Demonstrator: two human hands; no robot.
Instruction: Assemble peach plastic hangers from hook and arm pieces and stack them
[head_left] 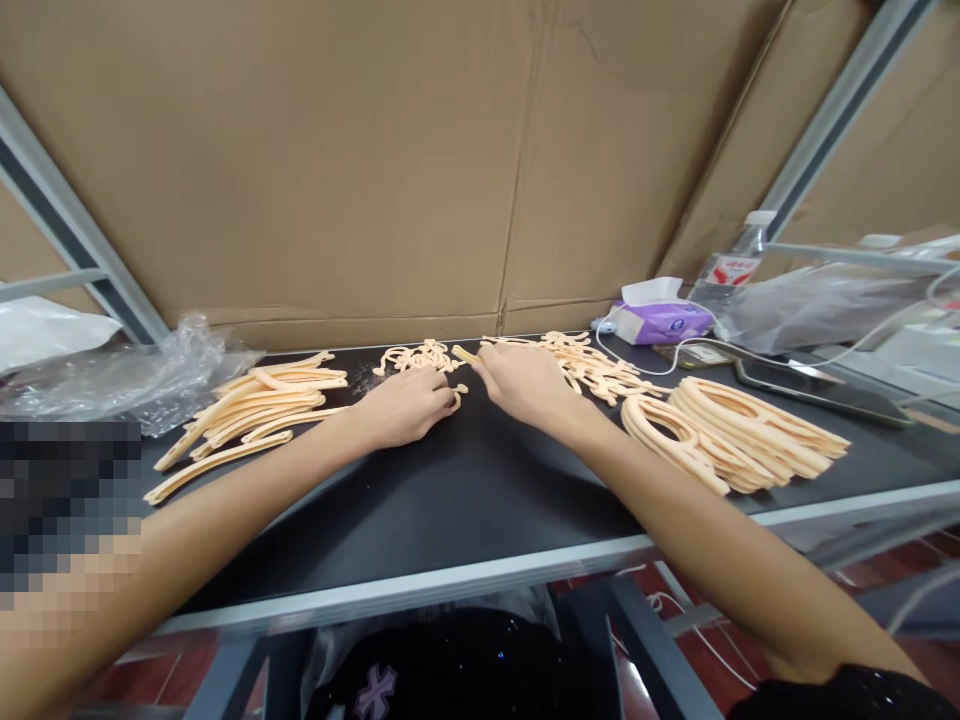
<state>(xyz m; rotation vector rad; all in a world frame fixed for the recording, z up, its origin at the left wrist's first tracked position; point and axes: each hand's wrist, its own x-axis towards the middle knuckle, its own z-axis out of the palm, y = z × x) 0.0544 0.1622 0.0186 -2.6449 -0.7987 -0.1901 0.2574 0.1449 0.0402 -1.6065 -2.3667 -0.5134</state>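
Observation:
My left hand (405,405) is closed above the middle of the black table, fingers curled in. A small cream-coloured piece (460,389) pokes out at its fingertips; its full shape is hidden. Facing it, my right hand (525,378) pinches a yellowish-cream strip (466,356) whose end sticks out past the thumb. Just behind my left hand lies a tangle of thin cream loops (420,356). More small cream pieces (592,365) are spread beyond and to the right of my right hand.
Long cream strips (259,405) lie stacked at the left, near crumpled clear plastic (142,370). Bent cream loops (750,430) are piled at the right. Behind them are a purple tissue pack (664,322), a white cable, a bottle (739,262) and a tablet (817,390). Cardboard (360,170) walls the back.

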